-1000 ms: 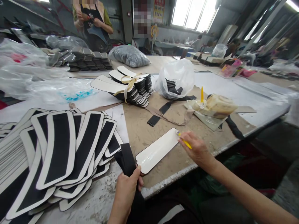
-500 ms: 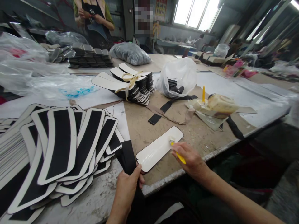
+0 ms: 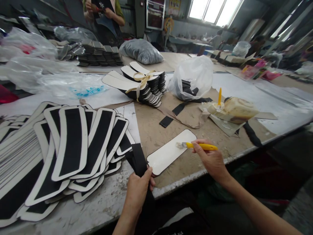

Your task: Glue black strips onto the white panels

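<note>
The brush point(image 3: 207, 147), gripped by right hand point(image 3: 211, 160), has moved inward along the panel point(image 3: 166, 156); spreading seems underway. Left hand point(image 3: 137, 188) clamps black strip point(image 3: 139, 158) beside it.

One head-worn camera looks forward and down over the near edge of a worktable point(image 3: 97, 213), facing across the room. The wearer's left hand point(image 3: 138, 188) and right hand point(image 3: 210, 160) appear close, in the lower half; a bright window point(image 3: 213, 12) lies far off, at the top.

Yel brush handle point(image 3: 207, 147), blk-edged wht panel point(image 3: 167, 154)
</note>
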### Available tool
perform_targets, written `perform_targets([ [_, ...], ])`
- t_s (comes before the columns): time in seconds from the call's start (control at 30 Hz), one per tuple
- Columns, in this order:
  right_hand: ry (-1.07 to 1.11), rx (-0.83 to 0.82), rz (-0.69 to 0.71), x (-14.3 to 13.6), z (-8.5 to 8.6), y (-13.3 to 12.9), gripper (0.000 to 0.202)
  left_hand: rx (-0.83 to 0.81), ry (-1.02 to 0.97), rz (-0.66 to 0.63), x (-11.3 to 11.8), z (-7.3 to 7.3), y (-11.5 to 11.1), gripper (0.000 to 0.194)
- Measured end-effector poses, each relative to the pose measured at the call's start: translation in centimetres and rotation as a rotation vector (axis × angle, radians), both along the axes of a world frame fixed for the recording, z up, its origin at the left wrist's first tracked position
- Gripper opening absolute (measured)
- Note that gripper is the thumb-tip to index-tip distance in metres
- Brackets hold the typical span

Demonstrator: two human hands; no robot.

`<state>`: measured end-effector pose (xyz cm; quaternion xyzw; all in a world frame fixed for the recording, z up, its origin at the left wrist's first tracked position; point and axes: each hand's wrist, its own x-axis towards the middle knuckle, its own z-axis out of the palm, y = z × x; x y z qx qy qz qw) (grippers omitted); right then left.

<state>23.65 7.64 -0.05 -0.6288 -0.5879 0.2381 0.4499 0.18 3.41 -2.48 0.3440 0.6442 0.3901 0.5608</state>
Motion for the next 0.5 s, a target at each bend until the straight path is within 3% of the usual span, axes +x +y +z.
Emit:
perform_targets([
  [0.1,-0.267,0.229,0.016,1.9,0.3,0.5,0.015,-0.011,-0.009,0.009,0.1,-0.1,0.0,0.036],
  [0.2,-0.396,0.329,0.152,1.2,0.5,-0.3,0.011,-0.016,-0.002,0.012,0.1,-0.2,0.0,0.036],
  [0.27,-0.378,0.297,0.253,-0.3,0.7,-1.3,0.012,-0.012,0.003,0.006,0.1,-0.2,0.0,0.037],
  [0.37,-0.159,0.162,0.342,-2.6,1.0,-2.6,0.012,0.011,0.026,-0.014,0.0,-0.1,0.0,0.041],
  [0.5,0.068,-0.034,0.247,-2.2,1.0,-1.6,0.017,0.022,0.098,-0.060,-0.1,-0.2,-0.1,0.050],
])
